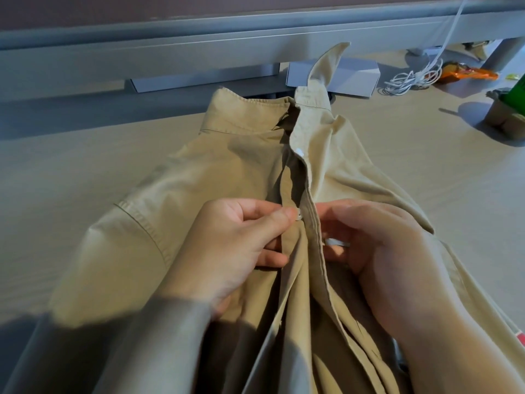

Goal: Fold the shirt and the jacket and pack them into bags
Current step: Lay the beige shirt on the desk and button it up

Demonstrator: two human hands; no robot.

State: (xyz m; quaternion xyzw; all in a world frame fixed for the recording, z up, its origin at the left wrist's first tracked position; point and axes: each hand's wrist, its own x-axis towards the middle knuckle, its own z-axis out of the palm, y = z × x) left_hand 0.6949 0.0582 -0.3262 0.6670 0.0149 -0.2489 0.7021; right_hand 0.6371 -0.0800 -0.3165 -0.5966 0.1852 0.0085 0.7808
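Buttoning looks to be the step in hand, ahead of any fold. The khaki shirt [227, 166] lies front-up on the bench [85, 166], its collar [250, 109] pointing away from you and one collar point standing up. Your left hand [235, 245] pinches a pale button [299, 215] between thumb and forefinger. Your right hand [377, 251] is curled round the buttonhole placket [315, 220] just beside it. Higher up, the upper button [300, 151] looks fastened. The shirt front gapes below your hands.

Your next move likely calls for sliding that button through its hole, keeping both edges taut and aligned. The jacket and the bags are not in view.

Nothing can be read. A red tag [521, 336] at the shirt's right edge is too cropped to tell. Far right on the bench lie a coiled white cable [409, 79] and an orange packet [468, 73], its print blurred.
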